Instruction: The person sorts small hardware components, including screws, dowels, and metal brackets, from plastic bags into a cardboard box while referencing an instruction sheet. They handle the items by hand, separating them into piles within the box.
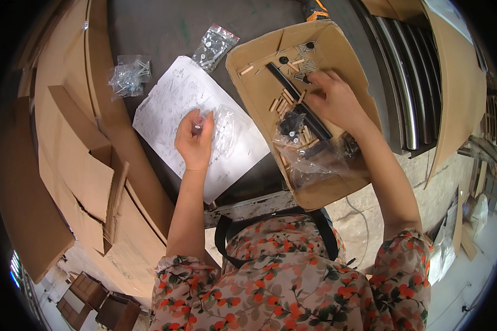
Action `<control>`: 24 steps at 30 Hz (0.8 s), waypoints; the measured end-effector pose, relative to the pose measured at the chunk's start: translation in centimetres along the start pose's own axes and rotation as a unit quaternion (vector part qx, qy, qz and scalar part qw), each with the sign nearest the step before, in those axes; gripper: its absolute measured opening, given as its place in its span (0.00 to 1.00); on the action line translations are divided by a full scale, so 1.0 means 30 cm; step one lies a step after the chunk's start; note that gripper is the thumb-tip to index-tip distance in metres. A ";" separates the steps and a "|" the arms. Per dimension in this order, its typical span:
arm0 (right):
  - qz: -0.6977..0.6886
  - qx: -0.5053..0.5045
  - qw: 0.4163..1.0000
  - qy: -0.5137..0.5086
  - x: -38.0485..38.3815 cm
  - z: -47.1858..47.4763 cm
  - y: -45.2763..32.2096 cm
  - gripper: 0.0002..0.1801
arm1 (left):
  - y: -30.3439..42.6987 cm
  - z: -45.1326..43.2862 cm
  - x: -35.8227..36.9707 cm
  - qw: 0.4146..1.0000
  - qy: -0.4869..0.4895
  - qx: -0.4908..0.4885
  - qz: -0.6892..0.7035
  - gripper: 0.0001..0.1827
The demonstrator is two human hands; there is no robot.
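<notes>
Above a printed sheet [227,173] with small part drawings, my left hand [193,142] holds a small clear plastic piece [199,120] with a round rim between thumb and fingers. A crumpled clear plastic bag [227,132] lies on the sheet beside it. My right hand [335,97] reaches into a shallow cardboard box [256,89]. Its fingertips are at a small black round part [305,79] near loose screws [310,64]; whether they grip it is unclear. Below the hand lie black bars [314,121], wooden dowels [280,104] and a bag of black parts [292,124].
Two bags of hardware, one with screws [130,76] and one with a red strip [215,47], lie on the dark table [157,25]. Tall cardboard [120,107] bounds the left. Metal rollers [401,82] stand at the right, and an orange-and-black tool [316,12] shows at the back.
</notes>
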State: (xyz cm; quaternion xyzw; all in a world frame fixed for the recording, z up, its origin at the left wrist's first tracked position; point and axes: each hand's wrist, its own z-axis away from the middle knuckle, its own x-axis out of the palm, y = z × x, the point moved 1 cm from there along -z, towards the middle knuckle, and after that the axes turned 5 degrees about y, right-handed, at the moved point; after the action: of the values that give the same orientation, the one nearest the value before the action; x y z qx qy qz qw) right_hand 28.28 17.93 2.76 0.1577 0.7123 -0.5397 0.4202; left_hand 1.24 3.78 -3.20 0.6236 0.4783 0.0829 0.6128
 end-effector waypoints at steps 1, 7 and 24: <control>0.008 -0.002 1.000 0.005 0.019 -0.027 0.009 0.11 | -0.003 -0.001 0.004 1.000 -0.001 -0.001 0.005 0.13; 0.082 -0.049 0.993 0.064 0.056 -0.109 0.068 0.09 | 0.009 -0.004 0.000 1.000 -0.006 -0.007 0.006 0.13; 0.075 -0.009 0.993 -0.089 -0.042 0.065 0.028 0.09 | -0.004 -0.002 0.010 1.000 0.011 -0.021 0.000 0.14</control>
State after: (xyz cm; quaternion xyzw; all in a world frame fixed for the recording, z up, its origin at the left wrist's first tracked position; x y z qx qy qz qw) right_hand 30.45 16.76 3.07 0.1581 0.6630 -0.5121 0.5227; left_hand 1.29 4.02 -3.44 0.6098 0.4829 0.0997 0.6205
